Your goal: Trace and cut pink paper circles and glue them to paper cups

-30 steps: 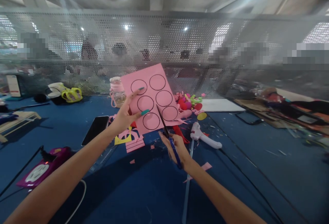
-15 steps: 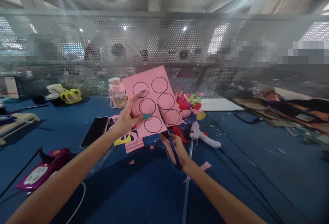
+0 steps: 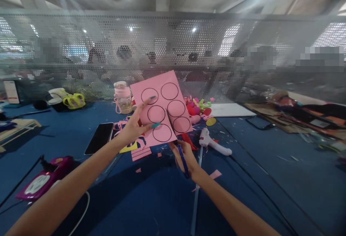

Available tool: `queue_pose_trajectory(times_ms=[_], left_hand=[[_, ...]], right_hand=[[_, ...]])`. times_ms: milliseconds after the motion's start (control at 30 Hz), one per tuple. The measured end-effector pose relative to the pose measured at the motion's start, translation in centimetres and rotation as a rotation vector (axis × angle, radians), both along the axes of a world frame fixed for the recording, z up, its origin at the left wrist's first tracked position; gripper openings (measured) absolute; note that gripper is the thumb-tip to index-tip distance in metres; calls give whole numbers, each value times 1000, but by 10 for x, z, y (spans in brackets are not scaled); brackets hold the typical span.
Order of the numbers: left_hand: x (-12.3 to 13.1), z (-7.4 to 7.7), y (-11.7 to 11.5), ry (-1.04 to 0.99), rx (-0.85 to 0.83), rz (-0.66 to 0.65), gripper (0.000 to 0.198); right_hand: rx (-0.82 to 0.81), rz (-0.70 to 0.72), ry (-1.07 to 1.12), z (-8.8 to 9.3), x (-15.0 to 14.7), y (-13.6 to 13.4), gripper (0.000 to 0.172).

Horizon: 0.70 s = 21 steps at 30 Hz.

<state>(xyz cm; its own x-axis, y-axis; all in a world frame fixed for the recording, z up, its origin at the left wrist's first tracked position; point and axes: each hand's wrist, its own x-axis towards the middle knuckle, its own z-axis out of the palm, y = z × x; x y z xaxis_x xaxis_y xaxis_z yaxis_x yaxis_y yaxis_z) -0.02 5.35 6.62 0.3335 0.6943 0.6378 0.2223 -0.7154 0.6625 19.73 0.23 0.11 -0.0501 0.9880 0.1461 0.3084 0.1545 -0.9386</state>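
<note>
Pink sheet [image 3: 161, 102]: blades drawn down, slit bared

Changes, left to right. Left hand [image 3: 135, 126] keeps its pinch: thumb and forefinger on the front face near the sheet's left edge, remaining fingers hidden. Sheet is up off the table [image 3: 119, 196], tilted, mid-view, a touch lower and further right in view than a second ago. Slit runs from the lower edge up between the two columns of drawn circles, to about the middle row. Blade filled it a second ago; now the two sides part and the right strip sits slightly askew. Reads as a partial cut: upper part is one piece, all six circles look whole. Right hand [image 3: 187, 158] has its fingers curled round the blue handles of the scissors [image 3: 184, 164], just below the slit's mouth; blades barely show, so contact with the sheet can't be told.

Containers: clear bottle [image 3: 123, 99] with pink collar stands behind the sheet's left side; something low inside, unclear what. Far right, clear plastic [image 3: 279, 100] with something red in or under it, too blurred to call.
</note>
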Motion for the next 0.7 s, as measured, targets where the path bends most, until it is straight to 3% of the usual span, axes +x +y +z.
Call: queue_pose_trajectory(times_ms=[467,700], left_hand=[[-1,-2,1,-5,-69,-56,75],[1,-3,0,-24,-147,-189,79]], right_hand=[[27,11,-23,-2,4,3,30],[17,8,-9,-2,5,3,21]])
